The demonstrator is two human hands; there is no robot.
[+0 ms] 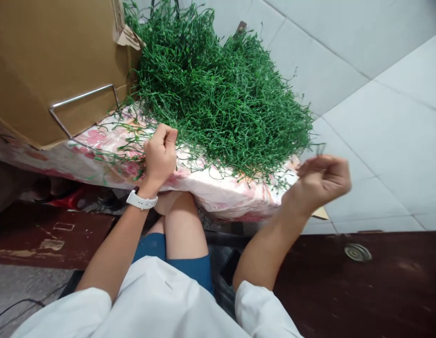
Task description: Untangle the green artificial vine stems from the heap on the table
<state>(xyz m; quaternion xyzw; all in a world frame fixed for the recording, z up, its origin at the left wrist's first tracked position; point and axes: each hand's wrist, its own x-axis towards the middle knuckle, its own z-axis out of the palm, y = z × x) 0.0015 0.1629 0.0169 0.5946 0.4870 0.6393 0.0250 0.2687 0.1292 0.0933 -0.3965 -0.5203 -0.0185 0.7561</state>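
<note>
A large heap of thin green plastic stems (225, 98) lies on a table covered with a floral cloth (218, 192). My left hand (160, 152) is closed in a loose fist over the cloth's front part, at the heap's left front side; what it holds, if anything, is hidden. Loose stems are scattered to its left. Raised beyond the heap's right front corner, my right hand (323, 178) is pinched, with a small blurred green stem end showing above its fingers.
At the upper left stands a big cardboard box (59, 61), with a bent metal wire frame (82, 96) at its front. White tiles (390, 122) rise behind and to the right. A dark red wooden surface (390, 286) is at the lower right.
</note>
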